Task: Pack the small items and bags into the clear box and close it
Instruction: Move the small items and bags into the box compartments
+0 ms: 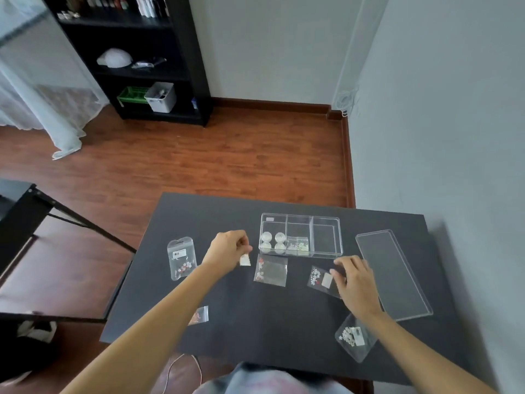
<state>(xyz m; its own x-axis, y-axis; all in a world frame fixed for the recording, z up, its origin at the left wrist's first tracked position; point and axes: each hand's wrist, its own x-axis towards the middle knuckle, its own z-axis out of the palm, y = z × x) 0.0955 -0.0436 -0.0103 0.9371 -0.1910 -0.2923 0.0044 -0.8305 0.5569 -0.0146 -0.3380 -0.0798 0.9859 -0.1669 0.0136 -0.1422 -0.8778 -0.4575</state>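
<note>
A clear three-compartment box (326,218) stands open at the back of the dark table (255,331). Its left compartment holds several small round pots (273,241); the middle one holds a small bag (297,243); the right one looks bare. My left hand (228,248) pinches a tiny white bag (245,260) just above the table, left of the box. My right hand (356,282) grips the edge of a clear bag of white pieces (321,278) in front of the box. The clear lid (393,273) lies to the right.
More clear bags lie about: one with a hang tab (181,258) at the left, one flat (271,270) between my hands, a small one (200,314) beside my left forearm, one (355,338) near the front right. A glass side table (42,251) stands at the left.
</note>
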